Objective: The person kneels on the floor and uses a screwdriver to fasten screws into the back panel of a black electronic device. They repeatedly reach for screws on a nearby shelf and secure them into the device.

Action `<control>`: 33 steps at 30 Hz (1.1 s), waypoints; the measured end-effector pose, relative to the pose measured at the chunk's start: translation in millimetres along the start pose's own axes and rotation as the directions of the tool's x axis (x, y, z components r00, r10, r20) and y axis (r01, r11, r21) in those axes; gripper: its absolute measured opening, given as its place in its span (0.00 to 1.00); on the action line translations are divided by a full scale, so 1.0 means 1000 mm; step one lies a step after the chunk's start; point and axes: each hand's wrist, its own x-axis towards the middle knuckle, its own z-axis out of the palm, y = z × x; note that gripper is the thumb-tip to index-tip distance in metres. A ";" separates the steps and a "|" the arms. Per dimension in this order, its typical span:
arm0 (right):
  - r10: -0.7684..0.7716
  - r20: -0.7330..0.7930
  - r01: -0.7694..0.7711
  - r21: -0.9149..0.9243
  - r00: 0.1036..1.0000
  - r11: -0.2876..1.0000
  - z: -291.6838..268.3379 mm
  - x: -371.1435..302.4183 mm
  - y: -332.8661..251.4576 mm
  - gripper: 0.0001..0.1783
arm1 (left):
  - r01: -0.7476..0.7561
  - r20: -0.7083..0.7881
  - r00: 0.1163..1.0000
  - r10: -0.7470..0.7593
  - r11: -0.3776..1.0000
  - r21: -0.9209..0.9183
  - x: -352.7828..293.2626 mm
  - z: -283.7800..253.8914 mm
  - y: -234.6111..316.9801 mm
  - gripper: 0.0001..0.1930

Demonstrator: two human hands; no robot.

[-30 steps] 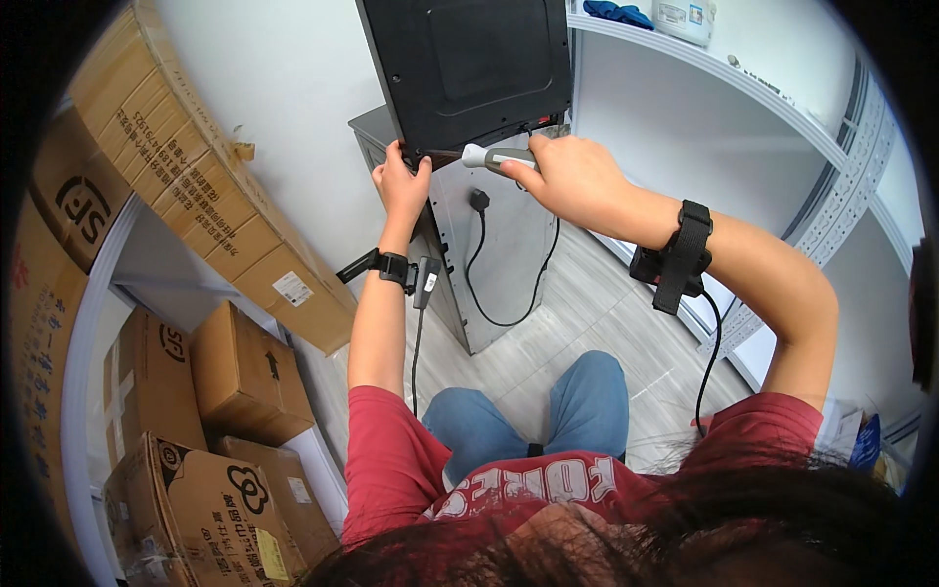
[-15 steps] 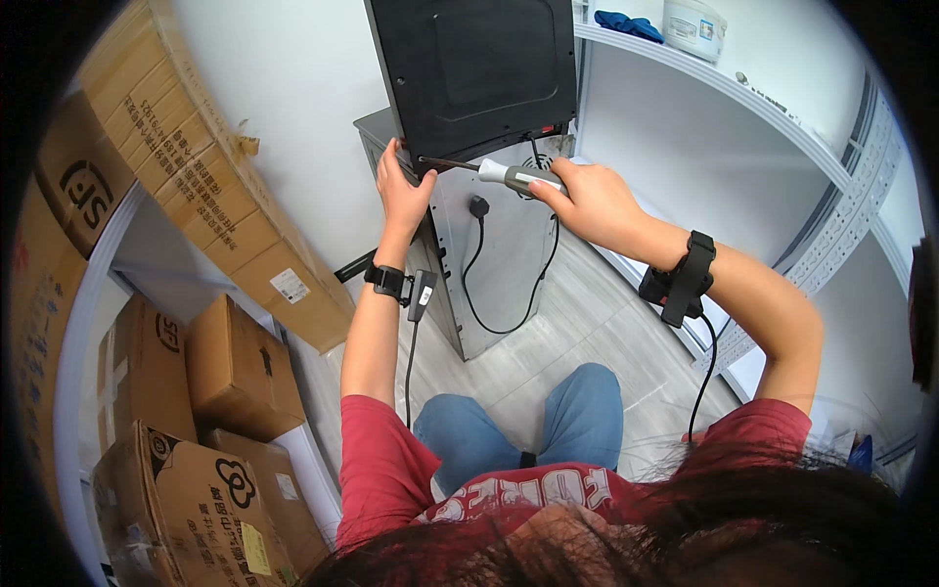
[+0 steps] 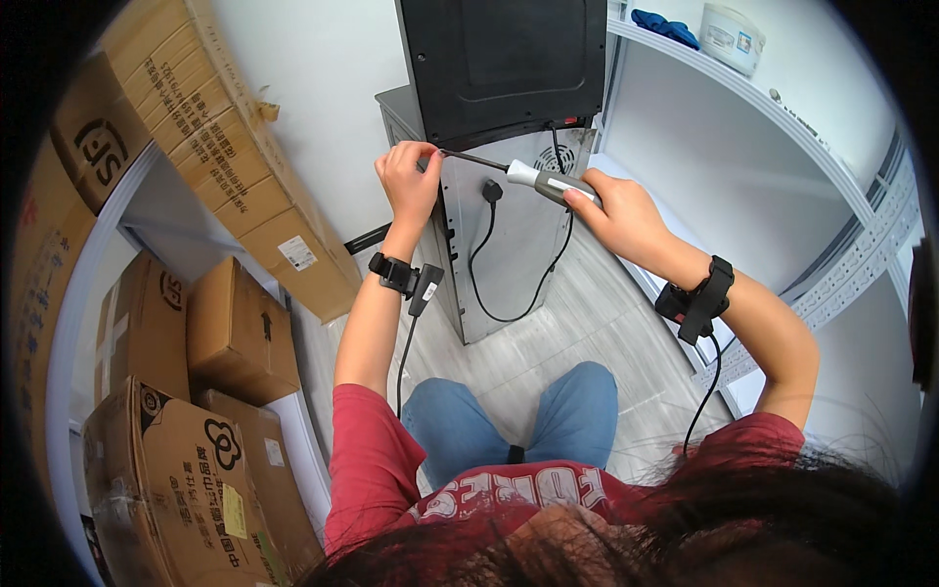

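One screwdriver at the near edge of one black appliance

Two hands work here. The right hand comes in from the right with the elbow bent outward, fingers wrapped around the grey-and-white handle. The shaft slants left and slightly far, its tip beside the left hand. That forearm reaches nearly straight ahead; the fingers curl, with thumb and forefinger close together at the tip. Whether they pinch it or something small, I cannot tell. Two black wrist straps, one left, one right, each trail a cable.

Beneath the appliance stands one grey metal cabinet, with one black plug and its looping cord against it. At left are at least six cardboard boxes; on the far right shelf, one blue cloth and one white tub.
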 end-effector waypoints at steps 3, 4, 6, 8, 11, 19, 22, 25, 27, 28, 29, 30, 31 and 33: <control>-0.007 -0.016 0.007 -0.005 1.000 1.000 0.000 0.000 0.003 0.25 | -0.054 0.002 0.999 0.054 0.999 -0.006 0.002 -0.001 0.002 0.07; -0.007 -0.019 0.007 -0.001 1.000 1.000 0.000 0.000 0.004 0.25 | -0.072 -0.011 0.997 0.072 0.997 -0.005 0.003 0.000 0.003 0.07; -0.006 -0.022 0.006 0.006 1.000 1.000 0.001 0.001 0.005 0.25 | -0.084 -0.021 0.996 0.084 0.996 -0.007 0.004 0.001 0.007 0.07; 0.001 -0.015 -0.001 0.012 1.000 1.000 0.001 0.000 0.005 0.25 | -0.071 -0.019 0.997 0.070 0.997 -0.011 0.004 0.001 0.010 0.08; -0.005 -0.014 0.005 0.010 1.000 1.000 0.002 0.000 0.006 0.24 | -0.067 0.020 0.997 0.068 0.997 -0.032 0.004 -0.001 0.014 0.08; -0.007 -0.019 0.007 0.013 1.000 1.000 0.001 -0.002 0.012 0.24 | -0.077 0.013 0.997 0.077 0.996 -0.049 0.005 0.002 0.009 0.04; 0.010 0.001 -0.010 0.002 1.000 1.000 -0.002 -0.003 0.011 0.24 | -0.094 0.028 0.995 0.095 0.995 -0.033 0.006 0.003 0.008 0.04; 0.016 0.000 -0.016 0.008 1.000 1.000 -0.003 -0.003 0.011 0.24 | -0.131 0.041 0.991 0.130 0.991 0.012 0.008 0.003 0.009 0.04; 0.022 -0.002 -0.022 0.011 1.000 1.000 -0.002 -0.004 0.012 0.25 | -0.150 0.049 0.988 0.148 0.988 0.036 0.009 0.003 0.010 0.04; 0.017 -0.007 -0.017 0.014 1.000 1.000 -0.002 -0.003 0.013 0.25 | -0.157 0.052 0.987 0.155 0.987 0.043 0.009 0.003 0.011 0.05; 0.013 -0.012 -0.012 0.018 1.000 1.000 -0.001 -0.004 0.014 0.25 | -0.164 0.056 0.985 0.161 0.985 0.048 0.009 0.003 0.011 0.05; 0.008 -0.017 -0.008 0.021 1.000 1.000 -0.001 -0.004 0.014 0.25 | -0.166 0.052 0.985 0.164 0.985 0.043 0.010 0.003 0.011 0.05; 0.008 -0.015 -0.007 0.018 1.000 1.000 -0.001 -0.004 0.015 0.25 | -0.168 0.048 0.985 0.166 0.985 0.037 0.010 0.003 0.012 0.05; 0.005 -0.012 -0.005 0.011 1.000 1.000 -0.001 -0.004 0.015 0.24 | -0.171 0.043 0.984 0.170 0.985 0.031 0.010 0.003 0.014 0.05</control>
